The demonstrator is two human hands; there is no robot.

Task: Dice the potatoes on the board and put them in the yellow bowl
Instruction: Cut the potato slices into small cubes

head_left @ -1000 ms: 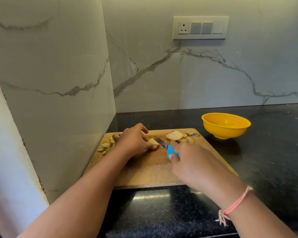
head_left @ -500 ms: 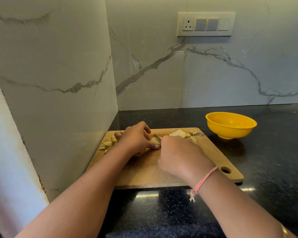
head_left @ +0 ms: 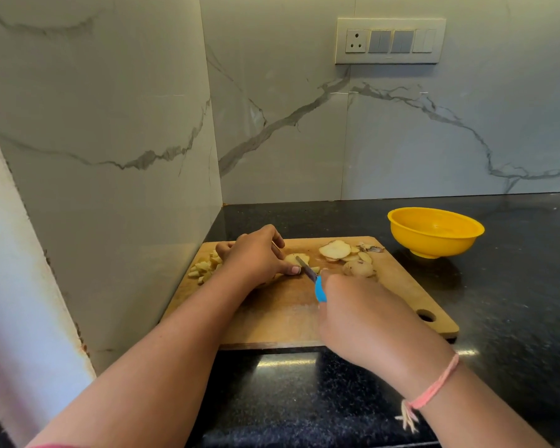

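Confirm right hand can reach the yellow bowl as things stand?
Probably yes: the yellow bowl sits on open counter off the board's far right corner, with nothing standing between. But the right hand grips the knife.

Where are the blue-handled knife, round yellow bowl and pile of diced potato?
blue-handled knife (head_left: pixel 319 290): head view, blue handle.
round yellow bowl (head_left: pixel 434 242): head view, outer wall.
pile of diced potato (head_left: pixel 204 268): head view, pile's middle.
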